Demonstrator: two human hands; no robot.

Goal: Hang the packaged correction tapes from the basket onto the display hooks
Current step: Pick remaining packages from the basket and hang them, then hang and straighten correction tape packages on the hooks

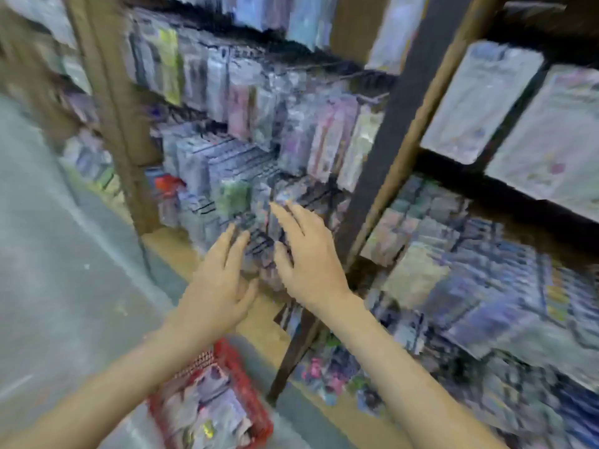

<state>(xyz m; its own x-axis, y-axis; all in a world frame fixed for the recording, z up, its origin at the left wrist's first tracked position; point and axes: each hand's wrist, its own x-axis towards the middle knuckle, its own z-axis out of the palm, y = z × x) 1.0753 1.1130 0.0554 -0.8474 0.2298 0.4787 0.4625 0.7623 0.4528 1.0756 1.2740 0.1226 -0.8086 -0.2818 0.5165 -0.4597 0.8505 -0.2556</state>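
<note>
- We see the basket (249, 384) as red plastic with a mesh wall.
- The loose packets (207, 406) inside have clear, glossy film.
- The hanging packets (246, 102) shine the same way.
- The shelf post (126, 124) looks like matt brown wood.
- The floor (48, 254) looks grey and smooth.

We reach both bare arms forward: our left arm (113, 384) enters from 7 o'clock and our right arm (405, 367) from 5 o'clock. Our left hand (217, 286) shows its back, fingers straight and close together, pointing to 1 o'clock. Our right hand (311, 257) lies just beside it at 2 o'clock, fingers straight, slightly spread, pointing to 11 o'clock. Blur hides finer detail.
</note>
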